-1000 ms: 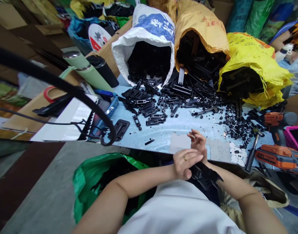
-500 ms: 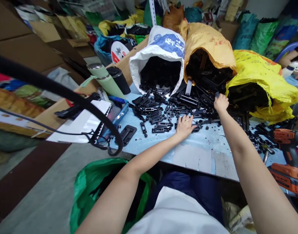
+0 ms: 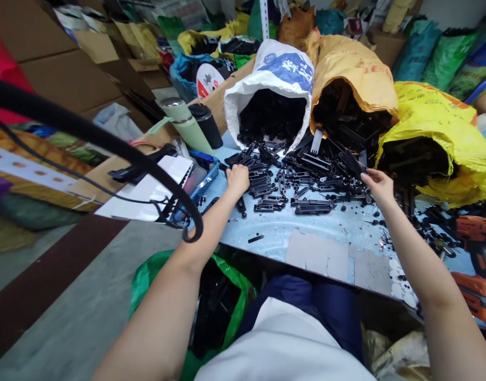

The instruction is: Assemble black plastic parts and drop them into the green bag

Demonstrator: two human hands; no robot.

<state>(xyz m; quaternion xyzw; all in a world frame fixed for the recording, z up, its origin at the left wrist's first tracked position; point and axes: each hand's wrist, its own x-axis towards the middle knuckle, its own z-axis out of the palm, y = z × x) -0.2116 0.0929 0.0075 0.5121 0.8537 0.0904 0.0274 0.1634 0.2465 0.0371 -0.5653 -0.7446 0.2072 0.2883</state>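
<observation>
Hands are reaching well apart over the counter [image 3: 275, 227] now, where a second ago they were meeting at its near edge. Taking the counter's middle as the dial's centre, the left hand [image 3: 238, 180] is sitting toward ten o'clock, just beside the blue basket [image 3: 211, 177], whereas half a second ago it was lying over the middle. Its fingers are curling down near a single black bar [image 3: 241, 206]; whether they are gripping anything, I cannot tell. The right hand [image 3: 377, 184] is staying around two o'clock, its fingers drawn narrow and apparently pinching the end of a long black piece [image 3: 351, 163] over the heap.

A short row of black parts [image 3: 313, 207] is now lying near the centre, on a patch that was showing bare a second ago. That suggests the parts are being shifted about the counter, with each hand now attending to a different spot.

The main heap of black parts [image 3: 310, 161] is spreading at twelve, below the open mouths of the white bag [image 3: 286, 58] at eleven and the orange bag [image 3: 354, 63] just past twelve. The yellow bag [image 3: 429, 111] is slumping at two, and the power drill [image 3: 476, 233] is resting toward four.
</observation>
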